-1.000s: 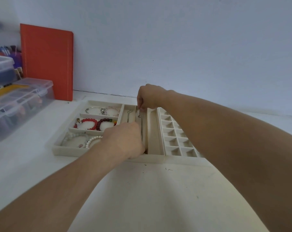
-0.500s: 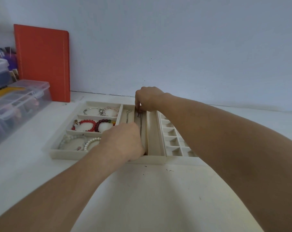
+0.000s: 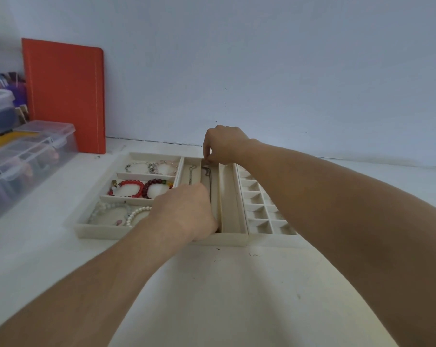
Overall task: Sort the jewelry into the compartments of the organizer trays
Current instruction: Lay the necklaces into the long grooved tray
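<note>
We work on a white table (image 3: 49,249), and the biggest thing under our hands is the cream organizer tray (image 3: 162,238), with a second gridded tray (image 3: 264,211) butted against its right side, under our right forearm. Left of our grips, the wide compartments hold a silver bracelet (image 3: 139,166), a red bead bracelet (image 3: 130,189), a dark bead bracelet (image 3: 159,187) and a pearl bracelet (image 3: 137,214). Well off to the left a clear plastic box (image 3: 29,156) sits in front of an orange book (image 3: 64,93) leaning on the wall.

The step in hand looks to be laying a thin dark chain necklace (image 3: 209,186) lengthwise in the middle long slot. It runs straight between our two grips. Our right hand (image 3: 224,145), at the far end of that slot, has its fingertips drawn together in a pinch at the chain's top. Our left hand (image 3: 184,211), at the near end, is curled over the slot; the chain runs in under it, so we judge it holds the lower end, though the fingers are hidden. Just left of the stretched chain, a lighter chain (image 3: 192,174) already lies in the neighbouring slot; just right of it, the next slot looks empty.

Next, we reckon, both ends should be lowered together and let go gently, keeping the chain straight so it neither bunches nor slips over the divider
</note>
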